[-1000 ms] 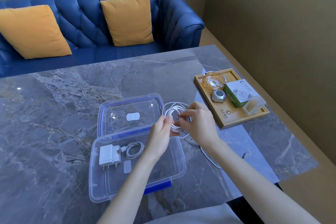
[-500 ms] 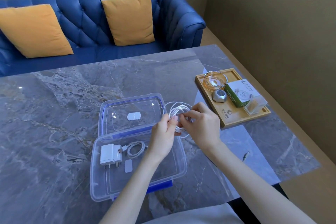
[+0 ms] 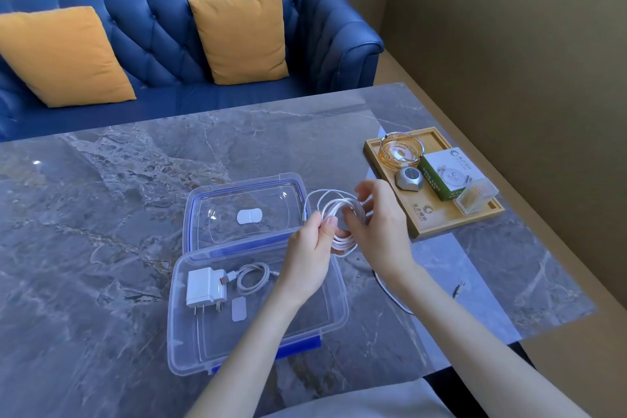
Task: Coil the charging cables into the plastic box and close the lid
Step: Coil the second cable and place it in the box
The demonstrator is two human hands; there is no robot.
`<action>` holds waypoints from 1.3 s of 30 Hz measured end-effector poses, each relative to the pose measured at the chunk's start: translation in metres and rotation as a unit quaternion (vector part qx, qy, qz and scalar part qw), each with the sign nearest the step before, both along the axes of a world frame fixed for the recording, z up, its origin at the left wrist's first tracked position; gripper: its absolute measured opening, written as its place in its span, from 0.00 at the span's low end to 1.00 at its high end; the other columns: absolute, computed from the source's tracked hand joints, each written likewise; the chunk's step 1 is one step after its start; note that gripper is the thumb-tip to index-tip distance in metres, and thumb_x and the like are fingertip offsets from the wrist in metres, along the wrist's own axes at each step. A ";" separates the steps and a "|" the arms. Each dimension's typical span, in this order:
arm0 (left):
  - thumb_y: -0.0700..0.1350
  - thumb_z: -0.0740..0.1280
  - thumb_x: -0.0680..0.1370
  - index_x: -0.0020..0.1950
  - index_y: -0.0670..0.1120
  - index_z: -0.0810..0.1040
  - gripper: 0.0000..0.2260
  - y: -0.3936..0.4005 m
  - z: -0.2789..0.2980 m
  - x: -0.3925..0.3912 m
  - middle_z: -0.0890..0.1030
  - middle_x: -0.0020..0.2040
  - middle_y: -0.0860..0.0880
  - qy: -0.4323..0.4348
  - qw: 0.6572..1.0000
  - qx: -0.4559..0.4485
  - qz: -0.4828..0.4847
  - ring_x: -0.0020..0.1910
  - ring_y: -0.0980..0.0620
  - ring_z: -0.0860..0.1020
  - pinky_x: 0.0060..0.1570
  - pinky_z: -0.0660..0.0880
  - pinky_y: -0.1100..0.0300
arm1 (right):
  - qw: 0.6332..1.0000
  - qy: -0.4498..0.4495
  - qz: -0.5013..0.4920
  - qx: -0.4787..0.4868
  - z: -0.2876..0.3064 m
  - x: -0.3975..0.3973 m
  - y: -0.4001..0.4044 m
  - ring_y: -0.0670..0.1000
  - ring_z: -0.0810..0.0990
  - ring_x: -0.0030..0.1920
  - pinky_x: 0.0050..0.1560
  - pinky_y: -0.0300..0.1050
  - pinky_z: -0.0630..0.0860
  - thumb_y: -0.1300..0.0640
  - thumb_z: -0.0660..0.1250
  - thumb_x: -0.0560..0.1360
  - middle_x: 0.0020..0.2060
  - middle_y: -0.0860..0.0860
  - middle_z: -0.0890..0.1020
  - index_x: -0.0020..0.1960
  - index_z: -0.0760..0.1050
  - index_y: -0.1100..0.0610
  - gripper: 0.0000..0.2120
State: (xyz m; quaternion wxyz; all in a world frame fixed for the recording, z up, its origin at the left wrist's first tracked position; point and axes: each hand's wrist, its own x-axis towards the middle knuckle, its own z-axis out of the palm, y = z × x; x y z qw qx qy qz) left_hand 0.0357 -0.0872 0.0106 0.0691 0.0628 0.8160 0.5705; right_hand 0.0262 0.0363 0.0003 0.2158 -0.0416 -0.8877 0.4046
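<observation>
A clear plastic box (image 3: 190,332) with blue latches stands open on the marble table, its lid (image 3: 244,193) lying flat behind it. Inside lie a white charger plug (image 3: 203,287) and a small coiled white cable (image 3: 252,278). Just right of the box, above its far right corner, my left hand (image 3: 307,254) pinches the near side of a larger white cable coil (image 3: 342,210). My right hand (image 3: 380,224) curls its fingers round the coil's far side. A loose tail of this cable (image 3: 393,295) trails over the table beneath my right forearm.
A wooden tray (image 3: 437,224) at the right holds a glass ashtray (image 3: 402,148), a grey gadget, a green-and-white carton and a small clear box. A small dark plug end (image 3: 458,289) lies near the table's right edge. A blue sofa with orange cushions stands behind.
The loose tail on the table has become shorter as more cable joined the coil. My right hand's fingers have lifted over the coil's far side. The left hand keeps its pinch.
</observation>
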 end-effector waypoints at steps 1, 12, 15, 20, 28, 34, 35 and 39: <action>0.48 0.56 0.80 0.44 0.35 0.71 0.16 -0.001 -0.002 -0.001 0.81 0.39 0.43 0.002 1.000 0.014 -0.006 0.40 0.39 0.76 0.44 0.75 0.49 | 0.999 -0.029 0.024 -0.032 0.003 0.000 0.001 0.44 0.74 0.40 0.42 0.42 0.72 0.63 0.68 0.70 0.43 0.44 0.74 0.55 0.72 0.57 0.14; 0.43 0.57 0.80 0.38 0.42 0.74 0.13 -0.012 0.000 -0.005 0.80 0.31 0.50 -0.171 0.951 0.250 0.056 0.36 0.52 0.78 0.44 0.78 0.57 | 0.936 -0.188 0.210 -0.211 0.011 0.001 0.001 0.48 0.66 0.36 0.38 0.44 0.64 0.51 0.62 0.73 0.34 0.54 0.69 0.43 0.73 0.67 0.17; 0.43 0.57 0.80 0.41 0.40 0.75 0.13 -0.021 0.003 -0.004 0.74 0.29 0.48 -0.260 0.891 0.365 0.067 0.36 0.51 0.75 0.46 0.76 0.56 | 0.924 -0.220 0.224 -0.219 0.014 0.003 0.001 0.47 0.64 0.31 0.33 0.41 0.62 0.48 0.59 0.76 0.28 0.48 0.67 0.38 0.74 0.59 0.16; 0.48 0.57 0.79 0.37 0.41 0.73 0.15 -0.038 0.010 -0.006 0.65 0.17 0.52 -0.372 0.821 0.429 0.060 0.23 0.55 0.74 0.31 0.76 0.64 | 0.868 -0.289 0.268 -0.302 0.027 0.001 0.004 0.44 0.55 0.25 0.25 0.36 0.52 0.52 0.53 0.80 0.24 0.44 0.58 0.32 0.65 0.58 0.19; 0.46 0.57 0.80 0.39 0.44 0.74 0.13 -0.060 0.021 -0.015 0.65 0.20 0.55 -0.281 0.944 0.137 -0.109 0.23 0.57 0.71 0.31 0.70 0.66 | 0.830 -0.418 0.357 -0.091 0.041 0.000 0.019 0.49 0.57 0.25 0.28 0.43 0.55 0.42 0.66 0.71 0.21 0.47 0.61 0.26 0.66 0.53 0.21; 0.46 0.58 0.80 0.39 0.41 0.76 0.14 -0.054 0.002 -0.005 0.71 0.20 0.55 -0.204 0.975 0.083 -0.011 0.24 0.60 0.72 0.39 0.71 0.59 | 0.891 -0.348 0.291 0.021 0.019 0.003 0.010 0.45 0.62 0.25 0.30 0.41 0.61 0.44 0.64 0.74 0.23 0.46 0.65 0.28 0.70 0.49 0.18; 0.46 0.58 0.80 0.39 0.41 0.76 0.14 -0.053 -0.002 -0.002 0.73 0.21 0.54 -0.206 0.975 0.085 0.009 0.25 0.60 0.74 0.41 0.73 0.58 | 0.902 -0.328 0.281 0.017 0.013 0.005 0.007 0.44 0.64 0.25 0.31 0.41 0.63 0.45 0.64 0.75 0.23 0.46 0.67 0.31 0.72 0.48 0.15; 0.46 0.60 0.79 0.49 0.39 0.80 0.13 -0.066 -0.012 0.009 0.80 0.30 0.51 -0.274 0.951 0.140 0.026 0.34 0.54 0.80 0.49 0.78 0.54 | 0.909 -0.314 0.271 -0.035 -0.006 0.013 -0.004 0.42 0.77 0.33 0.39 0.39 0.71 0.48 0.64 0.74 0.32 0.47 0.80 0.44 0.80 0.52 0.09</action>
